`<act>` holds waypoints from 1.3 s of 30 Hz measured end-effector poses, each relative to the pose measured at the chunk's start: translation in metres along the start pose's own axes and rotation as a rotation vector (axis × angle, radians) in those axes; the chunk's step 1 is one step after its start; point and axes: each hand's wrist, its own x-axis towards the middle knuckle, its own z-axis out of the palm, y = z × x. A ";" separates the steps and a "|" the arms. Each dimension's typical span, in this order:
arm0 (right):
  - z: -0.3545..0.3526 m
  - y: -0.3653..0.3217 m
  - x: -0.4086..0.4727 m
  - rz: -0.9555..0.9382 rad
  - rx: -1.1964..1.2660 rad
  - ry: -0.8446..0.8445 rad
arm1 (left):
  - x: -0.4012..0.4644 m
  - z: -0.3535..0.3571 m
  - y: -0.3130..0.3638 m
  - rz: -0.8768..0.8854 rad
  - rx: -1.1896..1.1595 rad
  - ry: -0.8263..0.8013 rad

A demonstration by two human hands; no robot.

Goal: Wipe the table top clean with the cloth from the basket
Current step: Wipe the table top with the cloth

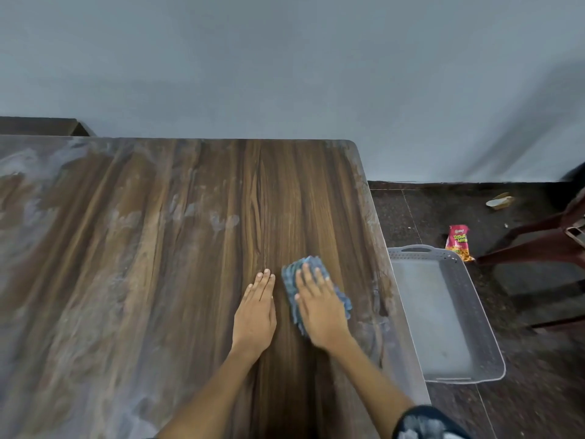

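Note:
A wooden table top (158, 248) fills the left and middle of the view, with pale dusty smears over its left half and along its right edge. A folded blue checked cloth (296, 280) lies on the table near the right edge. My right hand (319, 305) presses flat on the cloth, fingers spread over it. My left hand (256, 308) lies flat on the bare wood just left of the cloth, fingers together, holding nothing. The grey plastic basket (474, 312) sits on the floor to the right of the table, with nothing in it.
A grey wall runs behind the table. On the dark tiled floor to the right lie a red snack packet (459, 242) and a scrap of litter (500, 201). Dark chair legs (538, 245) stand at the far right.

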 end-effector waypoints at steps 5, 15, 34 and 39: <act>0.004 0.018 -0.091 -0.133 0.049 -0.107 | -0.009 -0.001 -0.005 0.034 0.014 -0.008; -0.003 0.049 -0.013 0.316 0.095 0.041 | -0.023 -0.003 -0.006 0.031 -0.003 -0.007; 0.007 0.027 -0.053 0.255 0.087 0.017 | -0.077 0.001 -0.004 -0.070 -0.028 0.033; 0.029 -0.022 -0.144 -0.214 0.054 -0.077 | -0.100 0.008 0.007 -0.138 -0.031 0.056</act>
